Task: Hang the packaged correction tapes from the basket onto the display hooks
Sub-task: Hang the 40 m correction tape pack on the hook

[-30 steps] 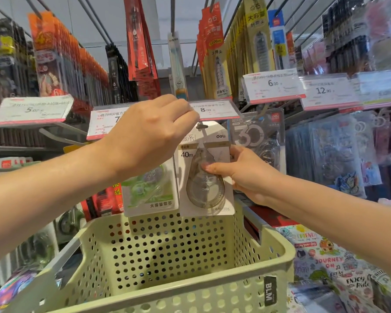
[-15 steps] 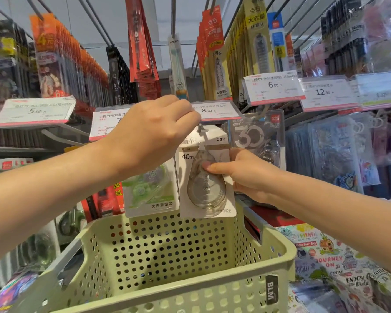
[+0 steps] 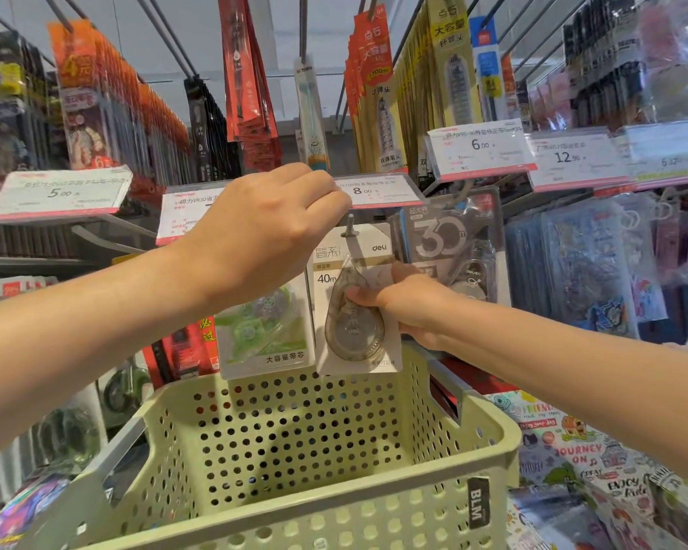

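Observation:
A white packaged correction tape [image 3: 356, 331] marked "40m", with a grey teardrop-shaped dispenser, hangs upright in front of the shelf. My right hand [image 3: 410, 303] grips it from the right side, thumb on the blister. My left hand [image 3: 271, 228] is closed, its fingertips pinching at the hook [image 3: 349, 226] and the price tag [image 3: 378, 190] just above the card's hang hole. The hook tip shows through that hole. Below stands the pale green perforated basket [image 3: 374, 522]; no packages are visible inside it.
A green refill pack [image 3: 265, 331] hangs left of the card, a grey "30" tape pack [image 3: 445, 244] right of it. Rows of hanging pen packs [image 3: 378, 101] and price tags [image 3: 481, 152] fill the rack above. Printed pouches [image 3: 584, 462] lie at lower right.
The card has shifted slightly up and further onto the hook. My right hand slid a little lower along the card's side. My left hand stays at the hook.

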